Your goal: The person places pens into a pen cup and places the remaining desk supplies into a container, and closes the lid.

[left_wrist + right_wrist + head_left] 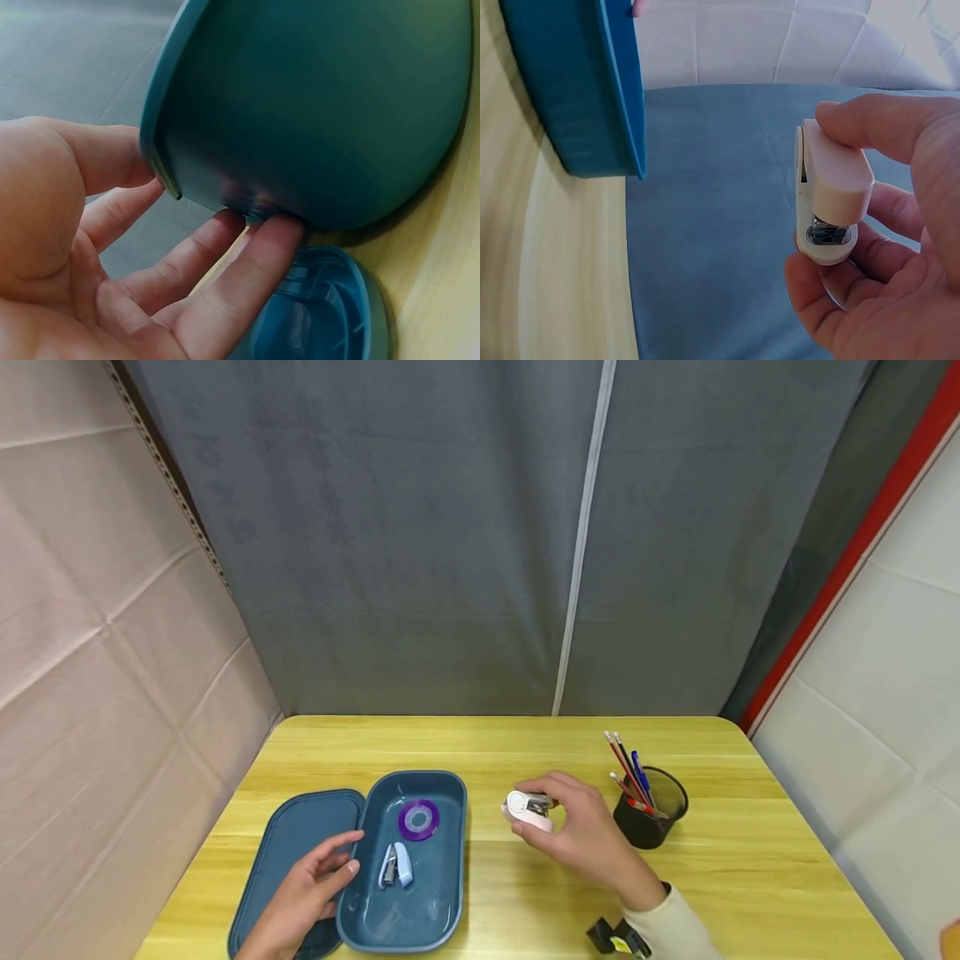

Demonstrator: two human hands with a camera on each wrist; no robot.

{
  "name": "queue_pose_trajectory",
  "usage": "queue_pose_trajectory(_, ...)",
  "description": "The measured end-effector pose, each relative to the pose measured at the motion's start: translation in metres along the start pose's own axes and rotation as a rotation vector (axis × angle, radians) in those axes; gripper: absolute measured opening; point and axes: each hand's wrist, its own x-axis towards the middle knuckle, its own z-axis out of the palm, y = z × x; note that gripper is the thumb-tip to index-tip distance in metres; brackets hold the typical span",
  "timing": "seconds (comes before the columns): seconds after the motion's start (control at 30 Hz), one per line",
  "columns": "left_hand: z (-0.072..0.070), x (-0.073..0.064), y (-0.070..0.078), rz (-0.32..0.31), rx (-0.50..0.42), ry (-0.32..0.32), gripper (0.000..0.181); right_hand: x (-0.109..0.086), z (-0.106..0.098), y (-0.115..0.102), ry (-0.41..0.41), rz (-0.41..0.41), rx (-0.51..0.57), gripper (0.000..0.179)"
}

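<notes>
Lid (307,822): lies under the left hand (311,885), whose fingers are apart, loosely bent, tips touching the box (405,914) at its side. An uneven push there could slide it. Beyond those fingertips, inside: purple roll (432,820) and light-blue stapler (403,864). White stapler (523,808): clamped between thumb and fingers of the right hand (581,831), raised off the table. A slack pinch could drop it; a hard squeeze could close it. Pen cup (637,827): behind the right fingers; a backward swing could topple it.
</notes>
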Motion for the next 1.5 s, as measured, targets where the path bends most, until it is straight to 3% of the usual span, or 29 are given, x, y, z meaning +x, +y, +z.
queue_pose_trajectory(0.67,-0.001,-0.002,-0.002,0.003,-0.014,-0.022,0.066,0.022,0.018,-0.026,-0.037,-0.061,0.088,0.04)
queue_pose_trajectory(1.2,0.0,-0.001,-0.002,-0.004,0.01,0.007,0.065,0.035,0.04,-0.036,-0.145,-0.07,0.125,0.04)
queue_pose_trajectory(1.5,-0.001,-0.001,-0.002,0.0,0.006,-0.01,0.066,0.042,0.055,-0.035,-0.259,-0.042,0.148,0.037)
